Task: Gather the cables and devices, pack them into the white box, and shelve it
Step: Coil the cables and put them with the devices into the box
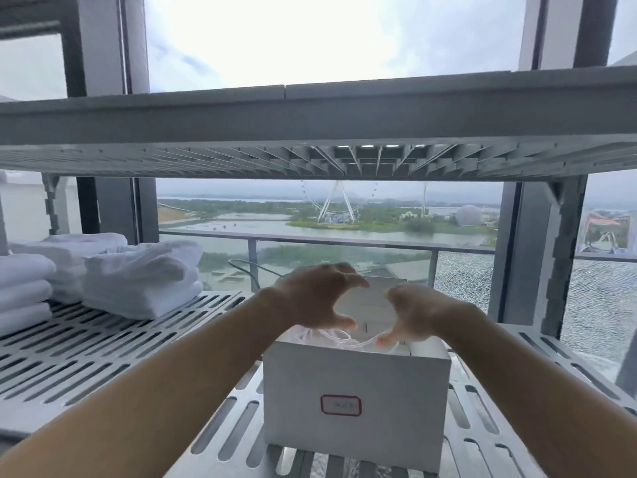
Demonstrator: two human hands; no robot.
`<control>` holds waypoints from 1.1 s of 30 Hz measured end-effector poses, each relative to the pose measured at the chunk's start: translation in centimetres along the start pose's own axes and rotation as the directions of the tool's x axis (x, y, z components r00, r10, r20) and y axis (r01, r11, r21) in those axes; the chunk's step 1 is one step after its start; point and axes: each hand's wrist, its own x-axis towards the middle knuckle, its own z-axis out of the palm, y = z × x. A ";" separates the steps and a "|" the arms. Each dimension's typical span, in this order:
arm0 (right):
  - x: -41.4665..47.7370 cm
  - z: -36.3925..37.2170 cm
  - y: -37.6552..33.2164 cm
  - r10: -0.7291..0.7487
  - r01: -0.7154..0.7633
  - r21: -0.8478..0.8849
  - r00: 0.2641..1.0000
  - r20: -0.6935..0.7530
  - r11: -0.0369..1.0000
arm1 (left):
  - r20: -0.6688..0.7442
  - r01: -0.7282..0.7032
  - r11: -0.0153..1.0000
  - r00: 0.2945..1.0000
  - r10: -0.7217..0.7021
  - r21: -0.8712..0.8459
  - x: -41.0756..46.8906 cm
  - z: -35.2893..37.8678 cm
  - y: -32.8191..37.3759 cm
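Note:
The white box (355, 384) stands on the slotted grey shelf (113, 343), near its front edge, with a red-framed label (341, 405) on its near face. Its top is open, and white cables (331, 334) and a clear bag show inside. My left hand (317, 298) hovers over the back left of the opening, fingers curled and spread, the thumb just above the contents. My right hand (410, 315) reaches over the right side of the box. Its thumb and fingertips pinch a thin white cable at the rim. The upright lid flap (372, 298) rises behind both hands.
Folded white towels (138, 277) are stacked on the left of the same shelf. Another grey shelf (310, 132) runs close overhead. A grey upright post (537, 257) stands at the right. Behind the rack are a window and a balcony rail.

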 end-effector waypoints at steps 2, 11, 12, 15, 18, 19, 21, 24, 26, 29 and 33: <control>0.1 0.1 -0.4 -0.050 0.049 0.041 0.999 0.011 0.998 | -0.044 0.022 1.000 0.999 -0.021 0.020 -0.4 -0.5 -0.3; 1.2 0.3 -4.3 -0.194 0.168 0.257 0.978 0.081 0.952 | -0.021 0.057 0.992 0.998 -0.059 -0.113 -3.0 1.3 -2.4; 1.5 0.4 -4.9 -0.212 0.187 0.270 0.975 0.067 0.944 | -0.036 0.053 0.992 0.998 -0.057 -0.118 -3.3 1.3 -2.6; 2.0 0.8 -6.7 -0.281 0.248 0.316 0.958 0.063 0.916 | -0.064 0.046 0.993 0.997 -0.054 -0.111 -4.3 0.9 -3.7; 2.0 1.5 -7.5 -0.324 0.298 0.292 0.945 0.045 0.909 | -0.119 0.018 0.999 0.993 -0.022 -0.034 -5.3 0.3 -4.9; 1.9 1.6 -7.2 -0.330 0.306 0.271 0.943 0.049 0.913 | -0.132 0.013 1.000 0.991 -0.015 -0.011 -5.6 0.2 -5.2; 1.7 1.5 -6.1 -0.315 0.294 0.222 0.947 0.063 0.930 | -0.126 0.017 1.000 0.992 -0.014 0.025 -5.7 0.0 -5.7; 1.2 0.2 -3.6 -0.242 0.236 0.143 0.970 0.029 0.961 | -0.032 0.038 0.999 0.999 -0.037 0.027 -5.5 -0.1 -6.1; 1.0 -0.6 -2.1 -0.210 0.211 0.056 0.977 -0.030 0.976 | 0.044 0.035 0.996 0.999 -0.032 -0.083 -4.9 -0.1 -6.1; 1.0 -0.1 -1.2 -0.213 0.212 -0.047 0.976 -0.040 0.976 | 0.160 0.089 0.987 0.985 -0.067 -0.131 -3.2 0.2 -5.7; 1.0 1.7 -0.9 -0.177 0.177 0.000 0.984 0.021 0.984 | 0.267 0.061 0.998 0.962 -0.054 -0.020 -1.1 1.2 -5.0</control>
